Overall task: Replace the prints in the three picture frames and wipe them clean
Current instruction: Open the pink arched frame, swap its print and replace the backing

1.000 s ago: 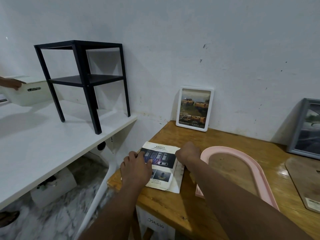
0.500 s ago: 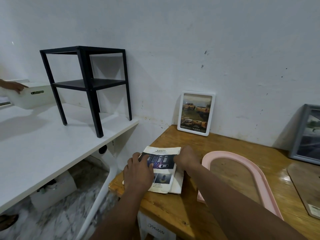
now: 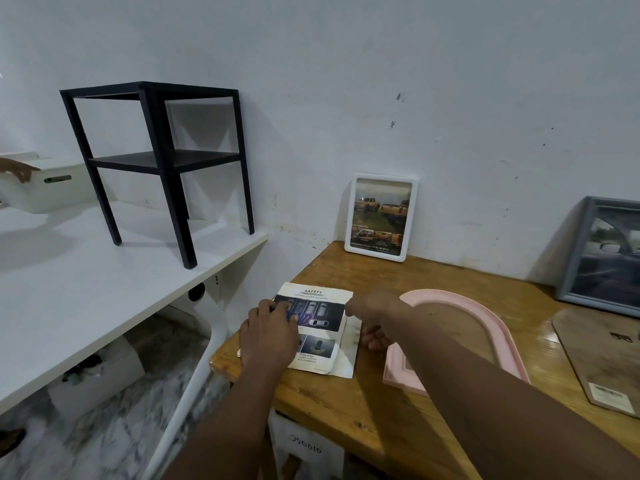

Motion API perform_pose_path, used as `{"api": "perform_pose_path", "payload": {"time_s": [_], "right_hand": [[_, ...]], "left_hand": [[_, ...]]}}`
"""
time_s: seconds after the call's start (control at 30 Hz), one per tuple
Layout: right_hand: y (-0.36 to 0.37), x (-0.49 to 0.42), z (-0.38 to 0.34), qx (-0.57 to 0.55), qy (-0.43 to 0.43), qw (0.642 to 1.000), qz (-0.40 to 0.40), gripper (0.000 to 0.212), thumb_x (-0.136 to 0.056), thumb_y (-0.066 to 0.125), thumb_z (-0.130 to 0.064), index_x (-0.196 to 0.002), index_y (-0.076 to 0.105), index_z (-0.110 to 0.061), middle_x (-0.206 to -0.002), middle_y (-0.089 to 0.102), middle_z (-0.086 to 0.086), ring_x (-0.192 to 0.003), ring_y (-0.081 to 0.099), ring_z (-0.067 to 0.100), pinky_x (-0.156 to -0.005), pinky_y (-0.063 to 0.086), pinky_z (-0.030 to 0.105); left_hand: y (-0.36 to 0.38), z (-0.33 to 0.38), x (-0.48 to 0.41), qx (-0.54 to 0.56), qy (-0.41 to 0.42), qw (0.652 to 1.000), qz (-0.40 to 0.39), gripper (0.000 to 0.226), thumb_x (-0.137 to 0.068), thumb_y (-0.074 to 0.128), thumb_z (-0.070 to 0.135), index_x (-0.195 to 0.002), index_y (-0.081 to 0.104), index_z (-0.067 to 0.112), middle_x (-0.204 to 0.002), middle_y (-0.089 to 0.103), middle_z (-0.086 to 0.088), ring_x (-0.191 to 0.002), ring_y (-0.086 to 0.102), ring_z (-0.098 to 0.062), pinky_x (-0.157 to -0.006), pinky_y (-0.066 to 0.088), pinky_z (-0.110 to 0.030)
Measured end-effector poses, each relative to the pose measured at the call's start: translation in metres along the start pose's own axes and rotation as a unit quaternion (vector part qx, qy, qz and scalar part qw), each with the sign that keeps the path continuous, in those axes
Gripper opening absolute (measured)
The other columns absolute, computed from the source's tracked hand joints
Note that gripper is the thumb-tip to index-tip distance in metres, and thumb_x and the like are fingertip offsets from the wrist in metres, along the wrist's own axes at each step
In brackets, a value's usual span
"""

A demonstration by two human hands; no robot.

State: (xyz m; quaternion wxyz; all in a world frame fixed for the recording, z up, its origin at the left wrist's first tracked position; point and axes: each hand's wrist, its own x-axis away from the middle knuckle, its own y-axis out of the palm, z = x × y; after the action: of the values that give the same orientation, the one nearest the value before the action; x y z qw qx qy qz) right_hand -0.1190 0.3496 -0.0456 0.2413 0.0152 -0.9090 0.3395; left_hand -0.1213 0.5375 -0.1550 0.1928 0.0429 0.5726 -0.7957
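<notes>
A stack of prints (image 3: pixel 313 306) lies at the left corner of the wooden table (image 3: pixel 346 403); the top one reads "SAFETY" and shows cars. My left hand (image 3: pixel 270 337) rests flat on its left half. My right hand (image 3: pixel 375 317) is at the stack's right edge with its fingers curled and seems to pinch the top print. A pink arched frame (image 3: pixel 436 294) lies flat and glassless just right of the stack. A white frame (image 3: pixel 381 216) with a truck print leans on the wall. A grey frame (image 3: pixel 602 254) leans at the far right.
A brown backing board (image 3: pixel 602 358) lies at the table's right. To the left stands a white desk (image 3: pixel 86 289) carrying a black two-tier rack (image 3: pixel 162 161) and a white box (image 3: pixel 52 188), which another person's hand (image 3: pixel 17 169) touches. A gap separates desk and table.
Both my hands stay on the stack of prints, barely shifted. The view has tilted a little. The other person's hand at far left has moved on the white box.
</notes>
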Motion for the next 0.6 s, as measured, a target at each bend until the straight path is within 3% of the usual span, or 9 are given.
{"api": "perform_pose_path", "payload": {"time_s": [0.17,0.33,0.47,0.57,0.6], "right_hand": [[-0.001,0.008,0.002,-0.085,0.034,0.995,-0.035,0.042,-0.093,0.064,-0.033,-0.124,0.051,-0.009,-0.105,0.063,0.016,-0.093,0.064,0.026,-0.087,0.057,0.037],[0.005,0.004,0.001,-0.214,0.028,0.975,-0.056,0.029,-0.092,0.062,-0.009,-0.119,0.052,-0.01,-0.118,0.059,0.015,-0.103,0.062,0.032,-0.089,0.058,0.047],[0.014,-0.007,0.005,-0.218,-0.002,0.976,0.004,0.017,-0.096,0.059,-0.002,-0.111,0.057,-0.007,-0.111,0.066,0.012,-0.087,0.067,0.026,-0.075,0.062,0.036],[0.015,-0.01,0.008,-0.16,-0.047,0.983,0.077,0.033,-0.094,0.064,-0.004,-0.126,0.056,-0.01,-0.111,0.063,0.008,-0.086,0.065,0.021,-0.065,0.054,0.026],[0.015,-0.009,0.009,-0.155,-0.068,0.981,0.093,0.038,-0.094,0.064,-0.003,-0.129,0.053,-0.012,-0.11,0.06,0.006,-0.09,0.062,0.021,-0.067,0.053,0.026]], "left_hand": [[0.0,0.002,0.003,-0.003,0.004,1.0,0.001,0.045,-0.103,0.044,0.049,-0.142,0.049,0.027,-0.142,0.052,0.0,-0.124,0.053,-0.019,-0.104,0.047,-0.036],[0.001,0.002,0.003,-0.008,0.004,1.0,0.007,0.046,-0.103,0.045,0.049,-0.143,0.05,0.028,-0.143,0.053,0.0,-0.125,0.053,-0.019,-0.104,0.047,-0.036],[0.0,0.003,0.002,-0.014,0.006,1.0,0.0,0.046,-0.102,0.045,0.05,-0.144,0.049,0.03,-0.146,0.051,0.002,-0.128,0.051,-0.019,-0.107,0.044,-0.037],[-0.001,0.004,0.0,-0.026,0.012,1.0,-0.011,0.046,-0.102,0.045,0.05,-0.143,0.051,0.03,-0.146,0.052,0.004,-0.128,0.051,-0.02,-0.107,0.044,-0.038],[-0.003,0.004,-0.001,-0.036,0.014,0.999,-0.02,0.047,-0.102,0.046,0.051,-0.143,0.05,0.03,-0.147,0.052,0.004,-0.127,0.052,-0.02,-0.106,0.044,-0.039]]}}
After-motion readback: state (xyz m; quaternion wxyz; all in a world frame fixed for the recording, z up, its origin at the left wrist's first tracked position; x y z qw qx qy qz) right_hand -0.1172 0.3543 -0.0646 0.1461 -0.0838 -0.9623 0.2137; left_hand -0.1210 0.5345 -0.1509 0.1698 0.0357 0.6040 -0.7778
